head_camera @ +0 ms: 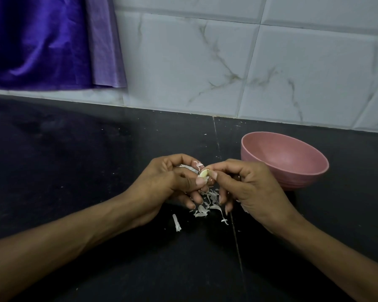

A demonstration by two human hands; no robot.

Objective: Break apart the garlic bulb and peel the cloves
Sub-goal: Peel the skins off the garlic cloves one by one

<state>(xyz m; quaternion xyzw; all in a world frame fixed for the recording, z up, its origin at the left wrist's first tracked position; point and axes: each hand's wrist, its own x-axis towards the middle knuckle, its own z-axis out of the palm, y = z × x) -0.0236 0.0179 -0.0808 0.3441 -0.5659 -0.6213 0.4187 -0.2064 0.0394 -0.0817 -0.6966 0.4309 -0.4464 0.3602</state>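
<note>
A pale garlic clove [204,173] sits between both hands just above the black counter [74,171]. My left hand [172,182] holds it from the left, with bits of white skin [189,167] showing among its fingers. The thumb and forefinger of my right hand [247,184] pinch the clove's right end. A pile of white garlic peels [207,203] lies on the counter right under the hands. One longer strip of skin [176,222] lies a little to the left of the pile. Whatever else my left palm holds is hidden.
A pink bowl [310,171] stands on the counter just right of my right hand; its inside looks bare. A white marbled tile wall [249,68] backs the counter. Purple cloth [42,40] hangs at the upper left. A seam [238,247] runs across the counter.
</note>
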